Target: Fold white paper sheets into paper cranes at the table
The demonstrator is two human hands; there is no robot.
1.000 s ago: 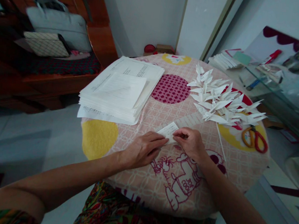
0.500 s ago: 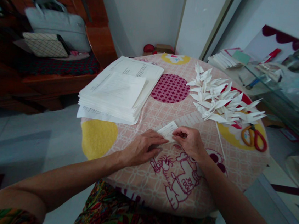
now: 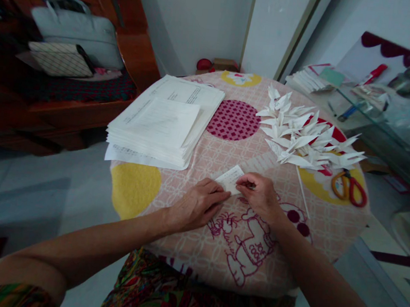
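A small folded piece of printed paper point(image 3: 230, 176) lies on the cloth in front of me. My left hand point(image 3: 200, 203) is at its lower left edge, fingers and thumb closed together on the paper. On the right edge, my right hand point(image 3: 257, 194) pinches the same paper between thumb and bent fingers. Behind the paper, a translucent strip with faint marks point(image 3: 263, 162) lies flat. Folded white paper cranes point(image 3: 298, 134) are heaped toward the back right.
A thick stack of printed sheets point(image 3: 164, 125) rests at the left of the round, cloth-covered table point(image 3: 195, 250). Scissors with red and orange handles point(image 3: 349, 187) lie near the right edge, beside a thin white stick point(image 3: 302, 191). A glass shelf point(image 3: 369, 122) holds assorted things on the right.
My left thumb has drawn in against the fingers at the paper's edge. My right hand keeps its pinch in nearly the same place.
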